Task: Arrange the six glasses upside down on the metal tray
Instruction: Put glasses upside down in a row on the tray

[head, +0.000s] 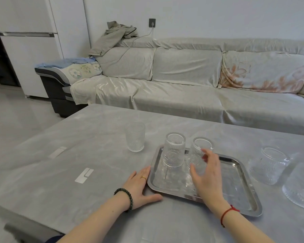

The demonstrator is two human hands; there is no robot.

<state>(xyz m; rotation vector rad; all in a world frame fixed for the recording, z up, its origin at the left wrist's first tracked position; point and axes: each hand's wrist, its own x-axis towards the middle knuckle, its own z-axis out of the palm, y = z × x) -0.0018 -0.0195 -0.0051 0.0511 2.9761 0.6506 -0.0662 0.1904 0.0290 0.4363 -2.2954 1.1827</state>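
Nearest, the left hand lies flat and open on the grey marbled tabletop, palm down, touching the near left edge of the metal tray, holding nothing. The right hand hovers over the tray, fingers loosely curled beside the second inverted glass; whether they grip it or are just off it cannot be told. The tray is shiny, rigid stainless steel with a low raised rim, likely slippery under glass. The first inverted glass stands just left of the second, at the tray's far end. To the right, off the tray, sit two more glasses and; a fifth upright glass stands beyond the tray's far-left corner. No sixth is seen. All are clear ribbed tumblers: stiff, fragile, probably fairly heavy, best grasped round the textured wall.
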